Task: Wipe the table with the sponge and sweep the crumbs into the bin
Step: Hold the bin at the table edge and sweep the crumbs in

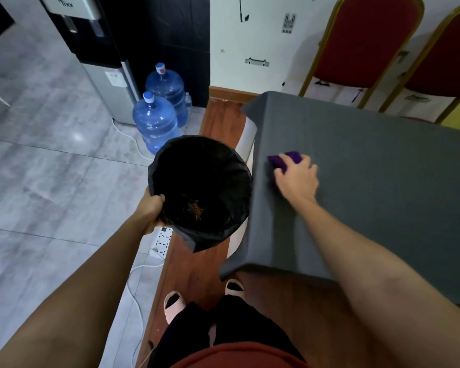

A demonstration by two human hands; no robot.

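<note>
The purple sponge (284, 158) is half covered by the right hand (297, 179), and blur softens both. Orange scraps (196, 208) in the bottom of the bin (210, 166) are too dim to identify. The surface (377, 168), draped in grey cloth, stands by red chairs (361, 41). Two blue water bottles (154, 124) sit on the tiled floor. Right hand: grip curled over the sponge, pressing it near the surface's left edge. Left hand (152, 211): grip closed round the bin's rim, holding it just beside that edge.

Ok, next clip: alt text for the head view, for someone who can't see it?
A person's right hand holds a purple sponge down near the edge of a grey-clothed table, while the left hand holds a black-lined bin beside that edge. Orange scraps lie inside.
</note>
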